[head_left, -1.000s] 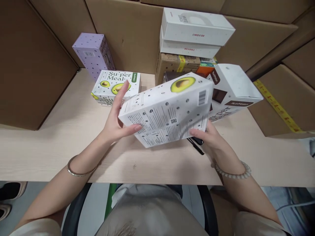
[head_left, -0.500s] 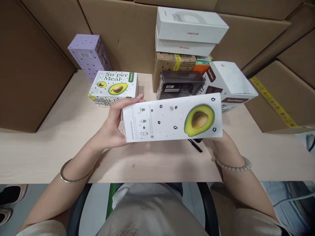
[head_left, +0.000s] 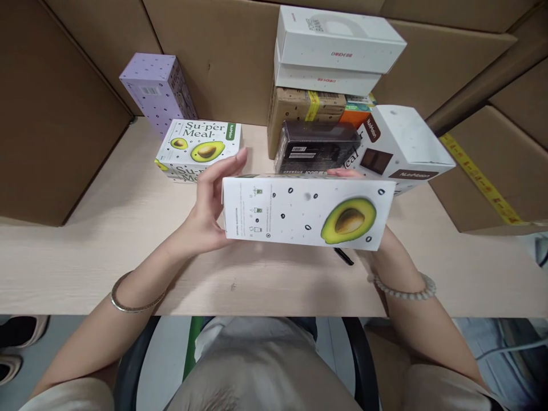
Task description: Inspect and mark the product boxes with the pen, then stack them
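A white avocado-print meal box [head_left: 295, 214] is held up over the table, its long side with serving pictures facing me. My left hand [head_left: 208, 208] is at its left end, fingers up past the top edge and the lower part of the hand by the bottom corner. Behind the right end, my right hand [head_left: 385, 248] grips the box; only its fingertips at the top edge and the heel of the hand show. Close behind my left hand stands another avocado box [head_left: 205, 142] marked Su-per Meal. A black pen-like item [head_left: 343, 257] lies partly hidden beneath the held box.
At the back left stands a purple box [head_left: 149, 91]. White power bank boxes [head_left: 334, 48] are stacked on a brown carton [head_left: 295, 105], with a dark wrapped box [head_left: 319, 145] in front. A white NutriMotion box [head_left: 411, 137] leans at right. Cardboard walls [head_left: 214, 63] enclose the table.
The held box has shifted slightly right and tilted, its right end now lower. My right fingertips have come into view over its top edge. My left fingers have lifted a little.
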`<state>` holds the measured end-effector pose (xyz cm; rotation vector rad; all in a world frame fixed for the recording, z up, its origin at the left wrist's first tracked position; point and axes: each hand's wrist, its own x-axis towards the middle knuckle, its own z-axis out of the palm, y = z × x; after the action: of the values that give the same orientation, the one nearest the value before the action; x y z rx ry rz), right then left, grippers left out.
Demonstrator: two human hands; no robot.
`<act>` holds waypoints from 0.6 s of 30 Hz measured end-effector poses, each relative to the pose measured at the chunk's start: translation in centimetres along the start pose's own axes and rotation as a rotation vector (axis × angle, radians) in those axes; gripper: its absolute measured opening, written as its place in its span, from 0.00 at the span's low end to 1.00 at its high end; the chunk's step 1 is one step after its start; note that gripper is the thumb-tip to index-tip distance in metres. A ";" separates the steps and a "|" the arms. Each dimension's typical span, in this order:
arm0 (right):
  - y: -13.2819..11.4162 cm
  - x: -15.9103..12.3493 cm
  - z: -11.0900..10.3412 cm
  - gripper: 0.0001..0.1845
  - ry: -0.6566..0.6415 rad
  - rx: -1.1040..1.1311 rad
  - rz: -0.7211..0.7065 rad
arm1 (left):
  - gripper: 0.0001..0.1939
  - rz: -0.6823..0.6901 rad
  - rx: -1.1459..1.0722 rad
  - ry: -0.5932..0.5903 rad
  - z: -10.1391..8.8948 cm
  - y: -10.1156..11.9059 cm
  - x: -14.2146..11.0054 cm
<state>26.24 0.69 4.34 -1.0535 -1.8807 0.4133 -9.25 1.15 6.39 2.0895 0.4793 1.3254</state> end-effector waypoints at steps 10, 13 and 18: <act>-1.4 0.3 1.0 0.29 0.294 -0.206 -0.267 | 0.51 -0.006 0.144 -0.085 -0.1 -1.5 -0.6; -0.7 -0.1 1.2 0.27 0.371 -0.278 -0.264 | 0.49 0.107 0.263 -0.078 -0.1 -1.5 -0.2; 1.2 -0.9 1.9 0.27 0.489 -0.382 -0.258 | 0.44 0.246 0.352 -0.056 -0.2 -1.2 0.6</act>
<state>25.48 0.92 2.05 -1.0213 -1.6446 -0.3428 -9.11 2.49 6.05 2.5364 0.4697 1.3945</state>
